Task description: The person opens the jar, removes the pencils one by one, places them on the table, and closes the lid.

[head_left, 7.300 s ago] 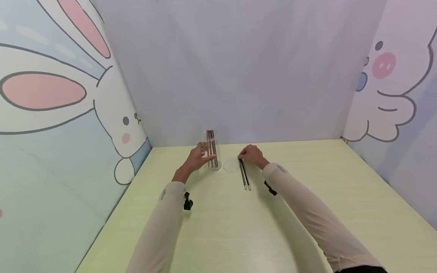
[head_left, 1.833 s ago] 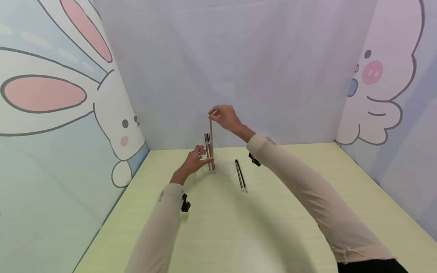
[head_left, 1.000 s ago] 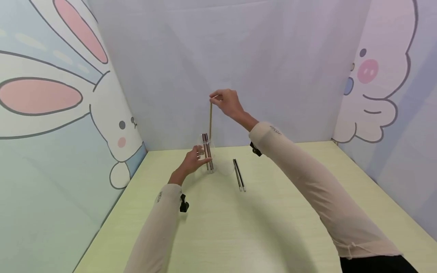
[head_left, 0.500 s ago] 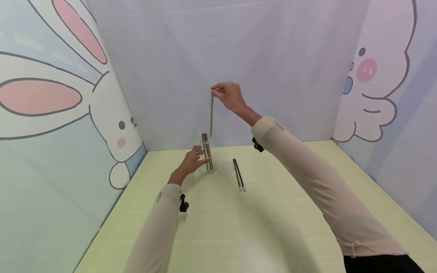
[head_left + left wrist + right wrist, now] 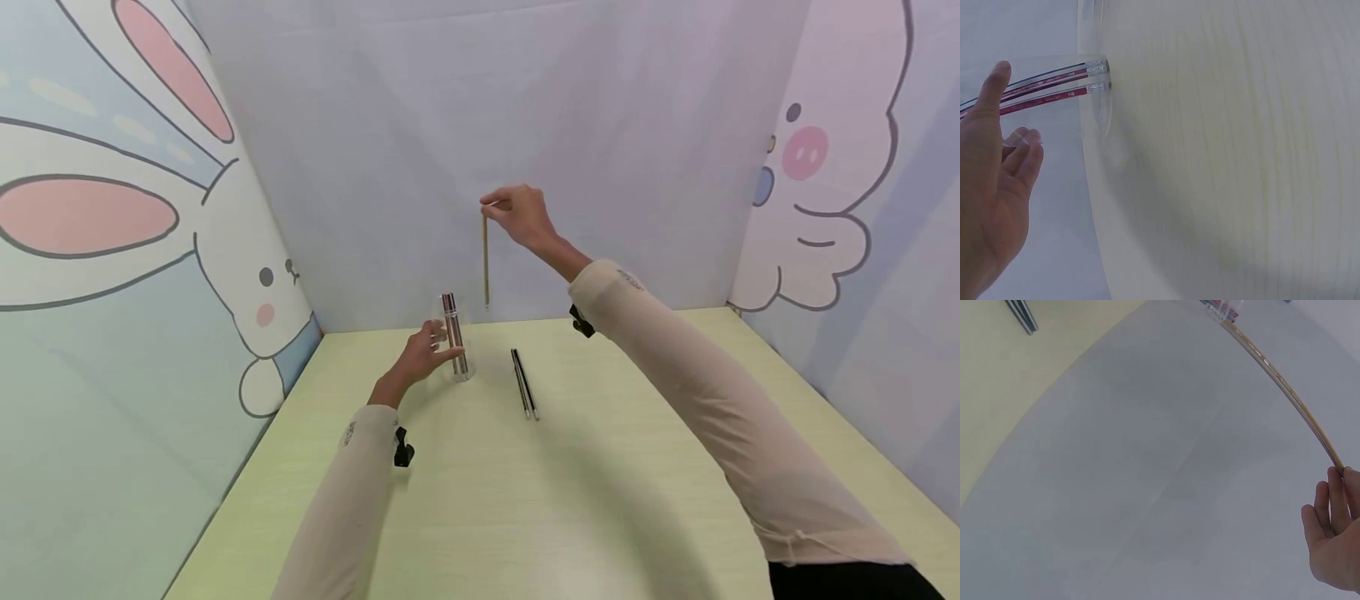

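My left hand [image 5: 422,354] holds a clear cylinder [image 5: 461,377] around its side, thumb in front. It stands upright on the table with several dark red pencils [image 5: 453,329] leaning inside, eraser ends down. In the left wrist view their metal ferrules show at the cylinder's base, and my thumb lies along the wall. To the right, my right hand [image 5: 519,215] pinches a gold pencil [image 5: 486,262] at its top end between thumb and fingertips. This pencil hangs nearly vertical, beside the cylinder and apart from it. In the right wrist view, the gold pencil [image 5: 1285,387] shows along its length.
Two black pencils [image 5: 525,385] lie side by side on the light wooden table [image 5: 465,500], right of the cylinder. A pale curtain-like wall [image 5: 600,167] rises behind the table, and panels with cartoon animals flank it.
My right hand, earlier at the black pencils, has drawn the gold pencil up out of the cylinder, then moved right with it. My left hand stays at the cylinder.
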The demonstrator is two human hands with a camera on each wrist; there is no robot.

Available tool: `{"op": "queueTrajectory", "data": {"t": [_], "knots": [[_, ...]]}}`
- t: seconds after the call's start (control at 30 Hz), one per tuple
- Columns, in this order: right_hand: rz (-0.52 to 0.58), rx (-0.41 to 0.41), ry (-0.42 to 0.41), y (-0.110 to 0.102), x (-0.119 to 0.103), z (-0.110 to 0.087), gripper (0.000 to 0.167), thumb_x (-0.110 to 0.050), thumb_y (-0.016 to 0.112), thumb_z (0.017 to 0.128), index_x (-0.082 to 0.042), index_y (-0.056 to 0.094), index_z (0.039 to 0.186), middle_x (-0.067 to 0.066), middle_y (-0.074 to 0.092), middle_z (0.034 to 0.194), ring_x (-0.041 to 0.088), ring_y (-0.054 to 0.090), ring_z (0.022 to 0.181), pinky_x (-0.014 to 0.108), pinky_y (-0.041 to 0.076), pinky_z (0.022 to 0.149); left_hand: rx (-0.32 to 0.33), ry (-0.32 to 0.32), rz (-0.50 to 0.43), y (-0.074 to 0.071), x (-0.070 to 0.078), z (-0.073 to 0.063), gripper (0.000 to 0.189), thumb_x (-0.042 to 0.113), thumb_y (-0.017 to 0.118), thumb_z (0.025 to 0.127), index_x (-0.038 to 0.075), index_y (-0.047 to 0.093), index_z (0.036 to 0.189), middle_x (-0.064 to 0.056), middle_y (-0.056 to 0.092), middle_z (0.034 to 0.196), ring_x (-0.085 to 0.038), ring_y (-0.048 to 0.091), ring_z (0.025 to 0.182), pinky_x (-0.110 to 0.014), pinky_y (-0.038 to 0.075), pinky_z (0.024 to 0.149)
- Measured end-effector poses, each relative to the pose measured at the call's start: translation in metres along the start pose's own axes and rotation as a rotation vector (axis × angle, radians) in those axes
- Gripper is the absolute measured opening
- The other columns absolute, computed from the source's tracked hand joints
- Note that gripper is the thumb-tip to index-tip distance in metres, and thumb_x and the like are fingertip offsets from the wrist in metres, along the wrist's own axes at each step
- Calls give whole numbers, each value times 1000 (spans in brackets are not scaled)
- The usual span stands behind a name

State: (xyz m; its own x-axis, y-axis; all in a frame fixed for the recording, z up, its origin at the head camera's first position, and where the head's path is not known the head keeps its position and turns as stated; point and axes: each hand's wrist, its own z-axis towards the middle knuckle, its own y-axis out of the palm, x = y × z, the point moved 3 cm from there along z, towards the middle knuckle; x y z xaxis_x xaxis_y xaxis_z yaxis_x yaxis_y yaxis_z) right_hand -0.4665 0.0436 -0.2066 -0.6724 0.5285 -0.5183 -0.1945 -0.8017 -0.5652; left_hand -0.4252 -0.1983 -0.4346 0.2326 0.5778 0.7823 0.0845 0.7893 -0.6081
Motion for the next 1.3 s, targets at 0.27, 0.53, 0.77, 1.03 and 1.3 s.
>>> {"op": "queueTrajectory", "data": {"t": [0.27,0.53,0.77,1.03,1.3], "knots": [[-60,-64,34,-1,30,-16,24,-19,69,103,-5,78,120,16,76,116,29,73,106,46,57,98,3,9,9,0,0,0,79,34,76,98,0,31,153,-25,48,152,-48,45,142,-53,43,118],[-62,-114,106,4,64,-40,24,-19,70,102,-3,78,118,18,76,115,31,72,106,48,58,95,-7,21,20,1,2,0,77,35,74,99,2,30,153,-24,47,153,-45,46,143,-51,43,118],[-66,-147,118,11,82,-56,24,-20,71,102,-3,79,116,18,76,113,32,72,104,48,59,91,5,16,29,1,4,-1,76,32,75,99,1,31,152,-24,48,152,-44,47,142,-50,44,118],[-78,-174,140,16,100,-75,24,-19,70,102,-1,78,116,20,76,113,34,72,102,49,60,89,6,27,22,3,5,-1,75,30,75,99,0,31,152,-26,47,154,-45,47,142,-52,44,117],[-76,-208,185,26,115,-94,22,-17,71,101,0,79,113,20,77,109,34,73,101,50,59,90,5,21,23,3,3,0,76,33,75,98,1,31,152,-25,48,153,-45,47,142,-52,44,117]]}}
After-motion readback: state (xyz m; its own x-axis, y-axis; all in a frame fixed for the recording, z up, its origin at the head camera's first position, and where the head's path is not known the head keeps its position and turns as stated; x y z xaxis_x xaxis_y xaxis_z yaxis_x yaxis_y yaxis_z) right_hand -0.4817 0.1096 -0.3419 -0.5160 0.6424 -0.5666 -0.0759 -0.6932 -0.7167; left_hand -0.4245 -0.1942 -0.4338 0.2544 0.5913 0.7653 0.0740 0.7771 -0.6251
